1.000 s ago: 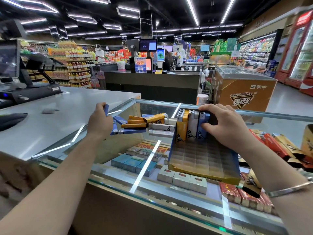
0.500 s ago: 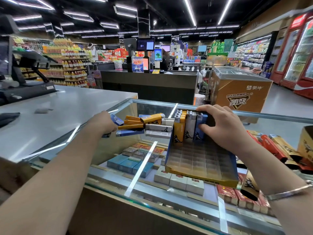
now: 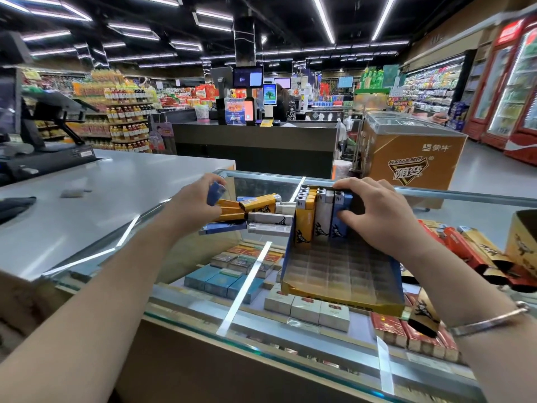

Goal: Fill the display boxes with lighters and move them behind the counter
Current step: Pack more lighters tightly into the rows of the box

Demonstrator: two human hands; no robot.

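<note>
The left hand pinches a blue lighter above the loose lighters lying on the glass counter. The right hand curls round the standing lighters at the far end of the display box, which rests tilted on the glass.

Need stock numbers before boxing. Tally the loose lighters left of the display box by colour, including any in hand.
Yellow lighters: 4
White lighters: 3
Blue lighters lying: 2
Blue lighter held in the left hand: 1
Total: 10, as far as the overlapping pile shows.
</note>
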